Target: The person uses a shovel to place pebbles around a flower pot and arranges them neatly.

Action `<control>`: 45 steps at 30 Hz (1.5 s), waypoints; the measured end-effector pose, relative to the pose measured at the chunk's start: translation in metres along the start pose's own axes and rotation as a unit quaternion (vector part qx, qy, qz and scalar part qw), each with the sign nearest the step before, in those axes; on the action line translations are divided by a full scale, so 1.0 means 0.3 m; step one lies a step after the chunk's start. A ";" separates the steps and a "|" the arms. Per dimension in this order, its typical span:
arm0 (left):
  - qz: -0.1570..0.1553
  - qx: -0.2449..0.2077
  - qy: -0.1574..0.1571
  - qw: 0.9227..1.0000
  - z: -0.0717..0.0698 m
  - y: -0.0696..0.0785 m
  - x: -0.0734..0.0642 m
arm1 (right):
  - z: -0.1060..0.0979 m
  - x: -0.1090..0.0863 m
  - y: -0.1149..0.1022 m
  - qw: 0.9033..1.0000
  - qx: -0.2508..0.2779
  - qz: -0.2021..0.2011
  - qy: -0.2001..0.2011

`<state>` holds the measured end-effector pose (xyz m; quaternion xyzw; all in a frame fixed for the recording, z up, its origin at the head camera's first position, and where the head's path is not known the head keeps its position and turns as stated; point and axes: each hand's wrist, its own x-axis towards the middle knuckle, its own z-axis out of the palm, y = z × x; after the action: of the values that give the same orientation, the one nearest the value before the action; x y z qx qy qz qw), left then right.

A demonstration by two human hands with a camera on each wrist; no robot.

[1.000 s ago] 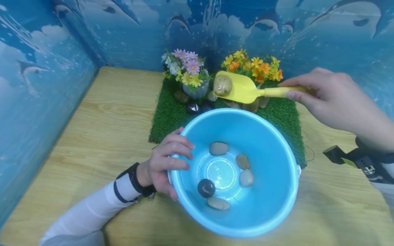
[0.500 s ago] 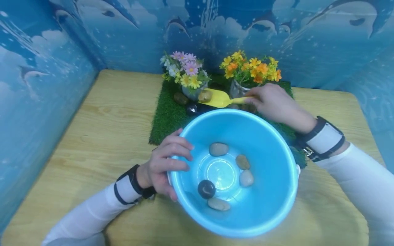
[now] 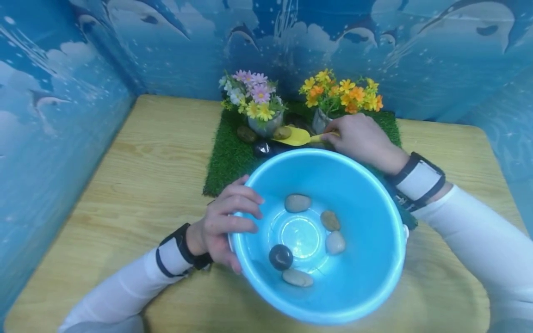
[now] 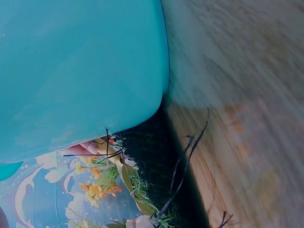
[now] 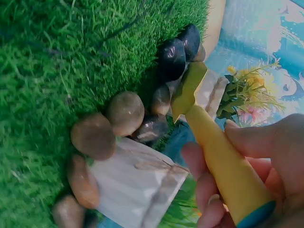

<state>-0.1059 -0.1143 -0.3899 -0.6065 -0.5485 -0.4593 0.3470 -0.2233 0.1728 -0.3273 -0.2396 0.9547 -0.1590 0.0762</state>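
- Head view, lower centre: a light-blue bucket [image 3: 366, 249] stands on the desk [image 3: 158, 148], mouth up. Its wall looks like thin, stiff plastic, probably light and a little slick; the rim seems the best place to steady it.
- Inside on its floor lie a dark stone [image 3: 281, 257] and four paler stones [image 3: 297, 203], apparently smooth and hard, likely to roll or slide.
- At the bucket's left edge, the left hand [image 3: 230, 222] has its grip clamped on the rim, fingers hooked over it.
- Beyond the bucket, right of centre, the right hand [image 3: 362, 141] has its grip closed around the handle of a yellow shovel [image 3: 296, 137]. In the right wrist view the handle looks thick and rounded, a secure place to hold; the shovel is presumably light and fairly rigid.
- On the blade, upper centre, sits a brown stone [image 3: 282, 132], near the tip. It is probably heavy for the shovel and apt to slip off, so the blade wants keeping level.
- Just left lie glossy black stones [image 3: 263, 148] on the green turf mat [image 3: 226, 162].
- Farther back stand two flower pots [image 3: 266, 125], before a dolphin-print backdrop [image 3: 187, 60].
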 end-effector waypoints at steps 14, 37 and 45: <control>-0.002 -0.003 0.008 1.000 0.006 -0.001 -0.001 | -0.111 -0.001 -0.094 0.997 -0.068 -0.005 -0.032; -0.014 0.004 0.004 1.000 0.012 -0.008 -0.014 | -0.265 -0.315 -0.038 0.932 -0.190 -0.189 0.243; -0.016 0.006 0.010 1.000 0.012 -0.008 -0.016 | -0.188 -0.375 -0.085 0.917 -0.180 -0.285 0.212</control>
<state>-0.1077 -0.1122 -0.3958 -0.5913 -0.5573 -0.4673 0.3484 -0.1266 0.2209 -0.2579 -0.4713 0.8525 -0.0470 -0.2212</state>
